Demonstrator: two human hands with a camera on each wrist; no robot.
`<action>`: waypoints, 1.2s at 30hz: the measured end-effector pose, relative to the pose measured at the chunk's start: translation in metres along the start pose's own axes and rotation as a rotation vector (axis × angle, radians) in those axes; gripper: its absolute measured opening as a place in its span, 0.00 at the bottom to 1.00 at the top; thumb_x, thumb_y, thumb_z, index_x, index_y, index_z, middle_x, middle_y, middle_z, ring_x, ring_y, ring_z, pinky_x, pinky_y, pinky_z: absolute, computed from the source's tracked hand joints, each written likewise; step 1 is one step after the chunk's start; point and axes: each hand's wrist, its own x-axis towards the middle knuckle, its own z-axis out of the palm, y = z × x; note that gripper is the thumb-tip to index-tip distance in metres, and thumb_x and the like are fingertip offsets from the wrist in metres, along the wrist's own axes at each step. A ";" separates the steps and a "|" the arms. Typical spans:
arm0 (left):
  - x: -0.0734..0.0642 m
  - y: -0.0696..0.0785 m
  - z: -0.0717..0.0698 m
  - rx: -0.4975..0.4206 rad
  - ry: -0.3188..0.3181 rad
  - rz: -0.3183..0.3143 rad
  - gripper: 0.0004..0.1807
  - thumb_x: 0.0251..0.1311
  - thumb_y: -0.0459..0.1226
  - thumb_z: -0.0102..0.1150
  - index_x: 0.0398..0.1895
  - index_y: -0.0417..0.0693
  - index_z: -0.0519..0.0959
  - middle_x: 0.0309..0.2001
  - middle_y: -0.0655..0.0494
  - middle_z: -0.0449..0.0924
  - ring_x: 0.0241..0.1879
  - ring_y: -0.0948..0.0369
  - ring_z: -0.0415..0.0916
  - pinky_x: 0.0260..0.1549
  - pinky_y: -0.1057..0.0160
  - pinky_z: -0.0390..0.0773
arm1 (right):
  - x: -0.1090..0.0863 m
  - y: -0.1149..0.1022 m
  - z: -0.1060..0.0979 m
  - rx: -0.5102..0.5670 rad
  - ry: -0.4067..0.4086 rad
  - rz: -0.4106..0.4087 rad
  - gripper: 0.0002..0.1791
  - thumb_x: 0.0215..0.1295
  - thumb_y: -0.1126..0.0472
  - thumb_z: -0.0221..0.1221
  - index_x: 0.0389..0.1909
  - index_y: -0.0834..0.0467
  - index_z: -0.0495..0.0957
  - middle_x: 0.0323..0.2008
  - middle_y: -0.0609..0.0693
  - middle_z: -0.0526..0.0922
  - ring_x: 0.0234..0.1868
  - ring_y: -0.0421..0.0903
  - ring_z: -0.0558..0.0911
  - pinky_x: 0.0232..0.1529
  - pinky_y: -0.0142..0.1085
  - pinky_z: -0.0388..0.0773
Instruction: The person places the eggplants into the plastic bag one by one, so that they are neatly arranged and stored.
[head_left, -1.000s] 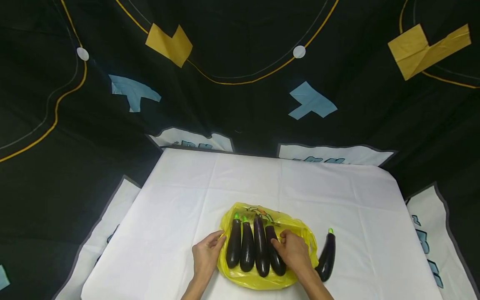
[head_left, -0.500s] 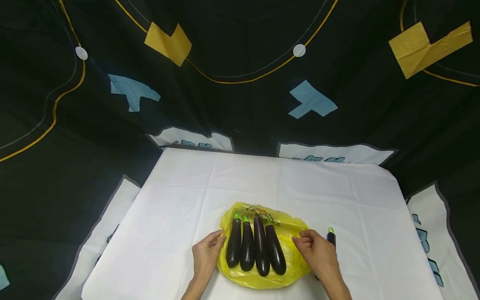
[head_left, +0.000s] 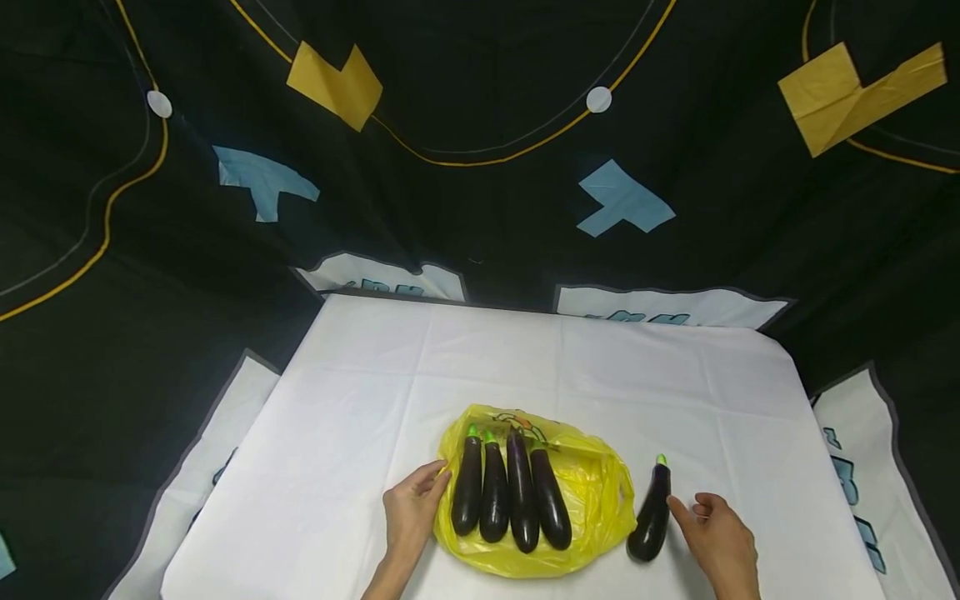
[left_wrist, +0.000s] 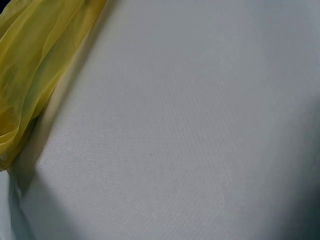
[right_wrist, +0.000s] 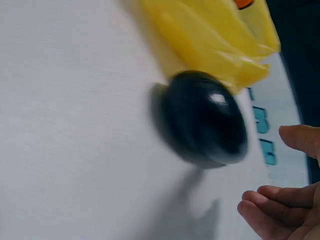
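Note:
Several dark eggplants point(head_left: 522, 492) lie side by side in an opened yellow plastic bag point(head_left: 600, 500) on the white-covered table. At the bag's left rim, my left hand point(head_left: 408, 512) pinches the plastic between thumb and fingers. The left wrist view shows part of the bag point(left_wrist: 35, 65) but not that hand. One loose eggplant point(head_left: 651, 517) with a green stem end lies just right of the bag. Beside it is my right hand point(head_left: 716, 537), thumb and fingers spread apart and nothing held. The right wrist view has this eggplant point(right_wrist: 202, 120) blurred, with a gap to the fingertips point(right_wrist: 250, 205).
White cloth point(head_left: 480, 358) covers the table, its far edge meeting a black curtain point(head_left: 480, 217) with yellow and blue shapes. White lettered panels point(head_left: 675, 308) border the table at the back and sides.
My right hand has moved right, from above the rightmost eggplant in the bag, past the bag's right rim, to the far side of the loose eggplant. My left hand has stayed at the left rim.

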 end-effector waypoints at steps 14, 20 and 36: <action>0.000 0.000 0.000 -0.008 -0.001 0.000 0.09 0.50 0.35 0.70 0.36 0.52 0.86 0.32 0.53 0.86 0.26 0.64 0.83 0.22 0.75 0.78 | 0.000 -0.005 0.037 0.016 -0.019 0.083 0.36 0.59 0.39 0.58 0.43 0.73 0.71 0.32 0.60 0.78 0.34 0.55 0.77 0.37 0.48 0.74; 0.000 -0.001 0.000 -0.006 -0.011 -0.006 0.09 0.50 0.34 0.70 0.37 0.51 0.85 0.32 0.53 0.86 0.26 0.65 0.83 0.22 0.76 0.78 | 0.001 -0.006 0.038 0.019 -0.021 0.085 0.33 0.60 0.42 0.58 0.43 0.73 0.71 0.31 0.61 0.78 0.34 0.56 0.77 0.37 0.48 0.73; 0.001 -0.002 0.001 -0.024 -0.003 0.033 0.08 0.51 0.34 0.70 0.36 0.50 0.85 0.32 0.54 0.86 0.26 0.64 0.83 0.22 0.76 0.78 | -0.007 -0.010 0.015 0.097 -0.059 0.067 0.38 0.59 0.35 0.56 0.45 0.69 0.73 0.30 0.53 0.77 0.32 0.50 0.75 0.32 0.40 0.73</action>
